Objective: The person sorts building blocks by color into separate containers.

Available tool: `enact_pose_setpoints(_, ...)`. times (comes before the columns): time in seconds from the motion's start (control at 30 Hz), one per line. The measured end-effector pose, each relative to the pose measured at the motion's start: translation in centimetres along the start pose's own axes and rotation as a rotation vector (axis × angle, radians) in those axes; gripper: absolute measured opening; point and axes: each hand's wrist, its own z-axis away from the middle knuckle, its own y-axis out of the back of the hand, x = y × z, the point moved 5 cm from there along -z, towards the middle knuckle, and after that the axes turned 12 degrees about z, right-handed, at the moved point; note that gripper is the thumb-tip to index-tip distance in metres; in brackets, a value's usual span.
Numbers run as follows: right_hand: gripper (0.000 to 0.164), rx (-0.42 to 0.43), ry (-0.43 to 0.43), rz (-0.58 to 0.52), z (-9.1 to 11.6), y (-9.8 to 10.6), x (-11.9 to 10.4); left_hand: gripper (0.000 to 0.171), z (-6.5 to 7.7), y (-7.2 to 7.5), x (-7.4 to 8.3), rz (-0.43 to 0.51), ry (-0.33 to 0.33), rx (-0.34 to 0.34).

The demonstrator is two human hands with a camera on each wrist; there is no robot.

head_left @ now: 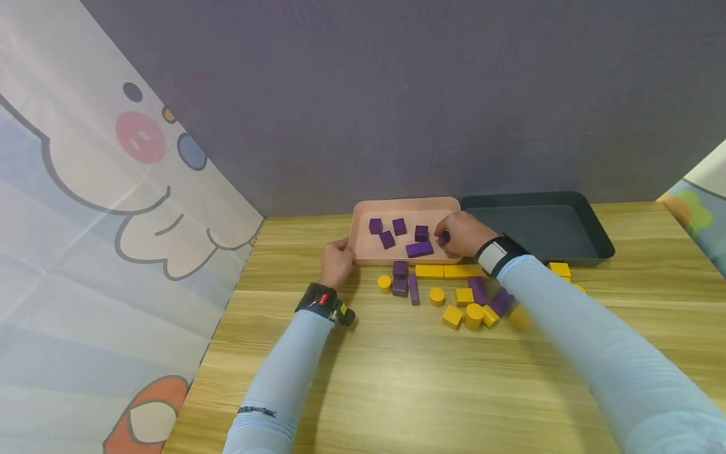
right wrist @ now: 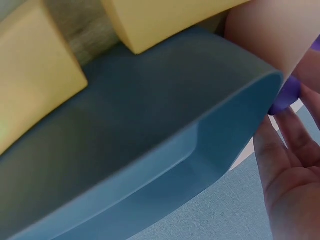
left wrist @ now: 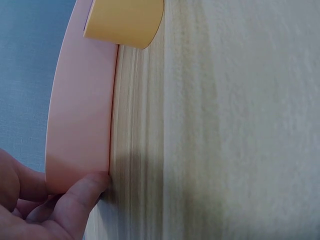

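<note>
My left hand grips the near left corner of a pink tray. In the left wrist view its thumb and fingers pinch the end of the tray wall. Over the tray's right end, my right hand holds a small purple block between its fingertips. The right wrist view shows only part of that block. Several purple cubes, such as this cube, and a purple rectangular block lie inside the tray.
A dark grey tray stands directly right of the pink one. In front lie yellow bars, yellow cylinders, yellow cubes and more purple blocks. Behind the wooden table rises a grey wall.
</note>
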Motion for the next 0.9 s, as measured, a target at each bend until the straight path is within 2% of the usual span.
enact_pose_setpoints(0.2, 0.058, -0.013, -0.015, 0.0, 0.5, 0.2, 0.3, 0.036, -0.2, -0.5, -0.2, 0.011, 0.014, -0.019)
enact_pose_setpoints(0.47, 0.051, 0.035, 0.032, 0.036, 2.0, 1.6, 0.6, 0.039, -0.4, -0.3, -0.2, 0.051, 0.028, -0.036)
enact_pose_setpoints(0.67, 0.037, 0.079, 0.108, 0.134, 5.4, 2.9, 0.2, 0.038, -0.3, 0.2, 0.0, 0.062, 0.04, -0.022)
enact_pose_setpoints(0.9, 0.039, -0.012, 0.23, 0.161, 9.6, 1.0, 1.0, 0.037, -0.9, 0.8, -0.2, 0.07, 0.036, -0.016)
